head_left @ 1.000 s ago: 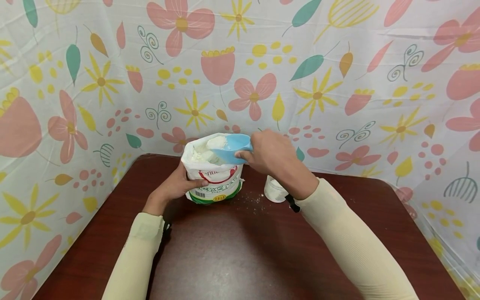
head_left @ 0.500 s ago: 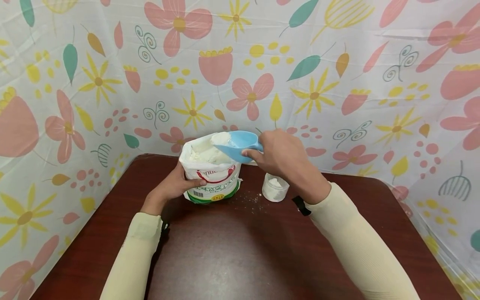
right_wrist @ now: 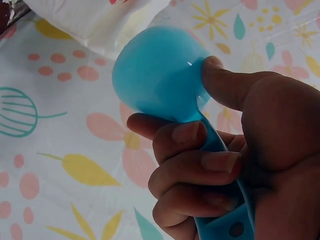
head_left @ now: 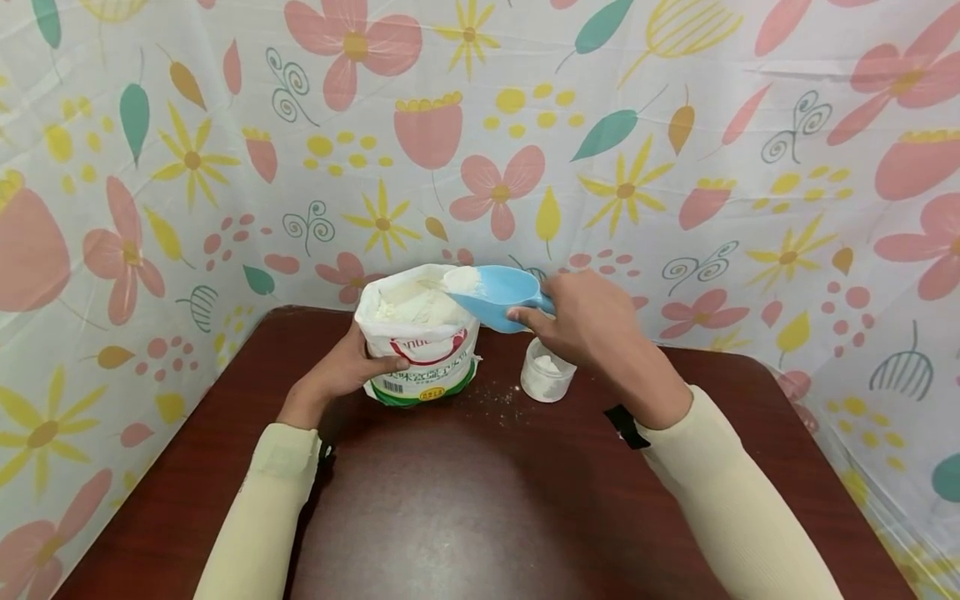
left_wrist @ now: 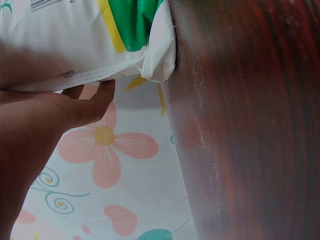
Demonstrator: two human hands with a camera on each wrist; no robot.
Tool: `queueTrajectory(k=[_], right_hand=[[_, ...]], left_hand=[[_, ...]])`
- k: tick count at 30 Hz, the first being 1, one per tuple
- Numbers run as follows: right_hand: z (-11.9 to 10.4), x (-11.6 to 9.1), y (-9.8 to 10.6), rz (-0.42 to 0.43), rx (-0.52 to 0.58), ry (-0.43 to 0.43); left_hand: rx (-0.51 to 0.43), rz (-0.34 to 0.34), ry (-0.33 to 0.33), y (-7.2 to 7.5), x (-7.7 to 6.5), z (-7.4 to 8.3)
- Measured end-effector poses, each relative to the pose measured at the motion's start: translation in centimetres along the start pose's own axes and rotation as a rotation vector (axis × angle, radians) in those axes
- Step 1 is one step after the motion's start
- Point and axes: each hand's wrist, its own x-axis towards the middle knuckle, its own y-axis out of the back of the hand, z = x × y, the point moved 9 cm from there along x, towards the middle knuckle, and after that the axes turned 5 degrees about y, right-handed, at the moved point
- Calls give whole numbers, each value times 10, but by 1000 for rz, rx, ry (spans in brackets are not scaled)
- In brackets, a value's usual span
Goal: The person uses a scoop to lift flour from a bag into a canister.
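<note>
A white bag of flour [head_left: 431, 350] with red and green print stands upright with its top rolled down, white powder showing inside. My left hand [head_left: 339, 367] grips the bag's left side, thumb across its front; in the left wrist view its fingers [left_wrist: 105, 97] reach round the bag's edge. My right hand [head_left: 592, 317] holds a blue scoop [head_left: 506, 292] by the handle, fingers curled round it in the right wrist view. White flour lies in the scoop's front part, and its tip overlaps the bag's right rim. Below the scoop stands a small clear tub [head_left: 546, 375] with flour inside.
Flour specks [head_left: 498, 402] are scattered on the dark wooden table [head_left: 420, 500] between bag and tub. A white cloth [head_left: 675, 167] with a flower print hangs close behind the table and along its sides.
My right hand has moved the scoop rightward from over the bag's opening to its right rim. The tub, partly hidden by my right arm before, now shows. My left hand stays on the bag.
</note>
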Motion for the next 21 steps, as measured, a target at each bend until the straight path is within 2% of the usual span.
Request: queueTrajectory(k=[11,17,21], right_hand=[[26,-24,4,53,15,-3],[41,-35,2,69,-9,-8],[53,-42,-1,80,12,-21]], left_hand=[[-20,-21,-19,-3,0,4],[-12,-19,-4,-3,-1,4],[-8,-18,11,-4,-1,3]])
